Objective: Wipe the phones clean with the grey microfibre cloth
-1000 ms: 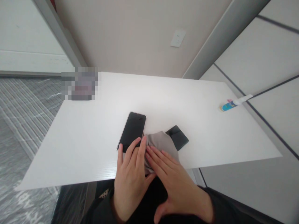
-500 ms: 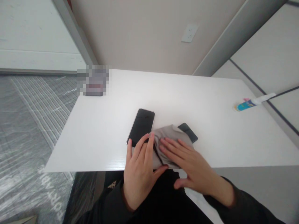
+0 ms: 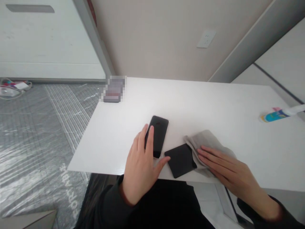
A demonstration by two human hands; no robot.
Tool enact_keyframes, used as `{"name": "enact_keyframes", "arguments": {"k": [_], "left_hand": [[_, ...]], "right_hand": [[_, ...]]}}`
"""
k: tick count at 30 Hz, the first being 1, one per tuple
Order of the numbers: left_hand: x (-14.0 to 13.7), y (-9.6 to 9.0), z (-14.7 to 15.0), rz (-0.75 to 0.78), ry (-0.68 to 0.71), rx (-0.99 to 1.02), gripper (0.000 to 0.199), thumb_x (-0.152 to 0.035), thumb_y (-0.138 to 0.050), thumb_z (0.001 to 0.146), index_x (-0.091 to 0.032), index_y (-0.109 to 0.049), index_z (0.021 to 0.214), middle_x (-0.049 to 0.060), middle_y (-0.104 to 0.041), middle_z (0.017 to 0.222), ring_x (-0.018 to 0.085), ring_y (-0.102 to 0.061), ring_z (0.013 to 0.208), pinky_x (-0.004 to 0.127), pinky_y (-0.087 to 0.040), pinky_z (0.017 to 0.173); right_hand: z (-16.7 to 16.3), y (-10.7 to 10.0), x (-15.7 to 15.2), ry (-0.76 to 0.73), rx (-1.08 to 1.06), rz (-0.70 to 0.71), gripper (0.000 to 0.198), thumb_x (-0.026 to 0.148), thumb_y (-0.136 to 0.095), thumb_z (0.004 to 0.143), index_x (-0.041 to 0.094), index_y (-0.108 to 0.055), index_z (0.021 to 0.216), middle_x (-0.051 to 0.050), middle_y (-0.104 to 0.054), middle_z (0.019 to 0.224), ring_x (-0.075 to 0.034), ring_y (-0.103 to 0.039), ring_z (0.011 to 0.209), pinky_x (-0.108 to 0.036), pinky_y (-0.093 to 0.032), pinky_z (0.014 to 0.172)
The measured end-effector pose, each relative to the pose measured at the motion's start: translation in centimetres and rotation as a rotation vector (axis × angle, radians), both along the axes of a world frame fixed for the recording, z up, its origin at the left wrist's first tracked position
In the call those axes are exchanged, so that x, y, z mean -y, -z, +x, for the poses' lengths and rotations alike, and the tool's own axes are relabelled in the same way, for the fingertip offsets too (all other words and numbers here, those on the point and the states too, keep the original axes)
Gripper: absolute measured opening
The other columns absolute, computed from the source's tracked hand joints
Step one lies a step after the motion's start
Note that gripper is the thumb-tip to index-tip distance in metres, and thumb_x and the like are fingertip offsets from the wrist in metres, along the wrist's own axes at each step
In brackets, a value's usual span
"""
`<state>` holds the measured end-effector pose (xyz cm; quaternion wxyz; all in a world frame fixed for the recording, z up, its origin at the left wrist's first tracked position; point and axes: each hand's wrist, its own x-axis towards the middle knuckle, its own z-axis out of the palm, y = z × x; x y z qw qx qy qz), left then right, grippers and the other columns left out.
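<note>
1. Cloth (image 3: pixel 207 138): one, grey, bunched near the table's front edge, its left part lying over the right end of a black slab.
2. Black slab (image 3: pixel 178 160): one, flat on the white table (image 3: pixel 111 143), just right of the phone's lower end.
3. Phone (image 3: pixel 160 135): one, dark screen up, pale rim.
4. Hands: two. Left hand (image 3: pixel 140 162) is open, fingers spread at the phone's left side, index finger over its screen, thumb tip at the slab's left corner. Right hand (image 3: pixel 230 170) lies flat on the cloth, fingers straight and together.
5. Farther off: one blue-and-white bottle (image 3: pixel 276 115) at right, one pixelated object (image 3: pixel 113 92) at the far left corner.
</note>
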<state>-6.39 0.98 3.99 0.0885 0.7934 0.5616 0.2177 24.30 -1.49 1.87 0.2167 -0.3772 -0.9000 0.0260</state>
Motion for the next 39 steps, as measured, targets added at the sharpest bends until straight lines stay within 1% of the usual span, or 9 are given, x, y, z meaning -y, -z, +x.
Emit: {"name": "enact_keyframes", "arguments": {"k": [7, 13, 17, 22, 26, 29, 32, 35, 39], "left_hand": [[-2.0, 0.1, -1.1, -0.017, -0.055, -0.076, 0.095, -0.023, -0.068, 0.089, -0.013, -0.008, 0.161, 0.02, -0.057, 0.141, 0.035, -0.057, 0.123, 0.052, -0.055, 0.101], [-1.3, -0.9, -3.9, -0.172, -0.092, -0.05, 0.113, -0.019, -0.073, 0.078, -0.014, 0.004, 0.161, 0.016, -0.054, 0.124, 0.033, -0.063, 0.11, 0.048, -0.058, 0.093], [0.0, -1.1, -5.8, -0.288, -0.162, -0.02, 0.113, -0.016, -0.067, 0.079, -0.022, 0.01, 0.161, 0.014, -0.052, 0.124, 0.028, -0.07, 0.093, 0.041, -0.061, 0.077], [1.5, -0.8, -7.9, -0.233, -0.214, 0.018, 0.115, -0.016, -0.065, 0.079, -0.029, 0.015, 0.16, 0.013, -0.052, 0.127, 0.029, -0.072, 0.092, 0.042, -0.062, 0.075], [2.4, -1.4, -8.7, -0.157, -0.246, 0.067, 0.111, -0.019, -0.064, 0.079, -0.032, 0.009, 0.162, 0.014, -0.052, 0.131, 0.029, -0.073, 0.091, 0.042, -0.064, 0.072], [2.8, -2.2, -7.6, -0.154, -0.181, 0.111, 0.108, -0.016, -0.063, 0.078, -0.032, 0.002, 0.162, 0.015, -0.051, 0.134, 0.03, -0.073, 0.101, 0.042, -0.064, 0.078], [2.9, -2.4, -4.9, -0.229, -0.05, 0.123, 0.108, -0.011, -0.062, 0.075, -0.031, 0.0, 0.162, 0.015, -0.05, 0.137, 0.029, -0.072, 0.104, 0.041, -0.065, 0.081], [2.4, -2.0, -1.6, -0.302, 0.09, 0.038, 0.108, -0.01, -0.061, 0.072, -0.028, -0.002, 0.16, 0.017, -0.051, 0.139, 0.028, -0.073, 0.096, 0.042, -0.065, 0.075], [1.6, -1.1, 1.5, -0.316, 0.214, -0.068, 0.104, -0.013, -0.062, 0.071, -0.021, -0.008, 0.16, 0.019, -0.053, 0.139, 0.033, -0.071, 0.102, 0.047, -0.065, 0.081]], "right_hand": [[0.0, 0.0, -1.7, -0.033, -0.124, -0.009, 0.061, 0.003, -0.058, 0.096, 0.03, -0.054, 0.151, -0.001, -0.073, 0.132, -0.022, -0.07, 0.121, -0.034, -0.058, 0.108], [-1.1, 0.7, -4.3, -0.041, -0.082, 0.018, 0.063, 0.006, -0.053, 0.099, 0.034, -0.047, 0.155, 0.001, -0.072, 0.133, -0.02, -0.074, 0.113, -0.032, -0.063, 0.1], [-3.2, 1.2, -6.6, -0.104, -0.079, 0.015, 0.058, 0.009, -0.05, 0.101, 0.034, -0.049, 0.153, 0.001, -0.07, 0.136, -0.021, -0.072, 0.116, -0.033, -0.063, 0.1], [-7.9, 1.0, -9.4, -0.178, -0.172, -0.073, 0.05, 0.006, -0.048, 0.099, 0.032, -0.066, 0.139, 0.001, -0.071, 0.134, -0.02, -0.07, 0.121, -0.035, -0.062, 0.102], [-9.3, -1.5, -11.4, 0.034, -0.34, -0.134, 0.036, 0.013, -0.053, 0.097, 0.029, -0.079, 0.116, -0.001, -0.079, 0.118, -0.023, -0.077, 0.108, -0.038, -0.064, 0.096], [-7.0, -3.5, -13.1, 0.397, -0.555, -0.097, 0.024, 0.022, -0.061, 0.091, 0.027, -0.08, 0.104, -0.005, -0.082, 0.106, -0.027, -0.078, 0.099, -0.045, -0.063, 0.093], [-3.8, -4.3, -14.3, 0.549, -0.699, -0.045, 0.03, 0.026, -0.06, 0.09, 0.025, -0.074, 0.117, -0.012, -0.074, 0.129, -0.033, -0.07, 0.119, -0.053, -0.056, 0.101], [-2.2, -4.0, -14.4, 0.506, -0.759, 0.113, 0.034, 0.021, -0.057, 0.088, 0.025, -0.07, 0.12, -0.014, -0.06, 0.146, -0.035, -0.051, 0.14, -0.056, -0.042, 0.115], [-2.9, -3.4, -13.5, 0.338, -0.62, 0.153, 0.026, 0.021, -0.049, 0.09, 0.025, -0.071, 0.102, -0.013, -0.065, 0.128, -0.035, -0.058, 0.127, -0.056, -0.043, 0.11]]}}
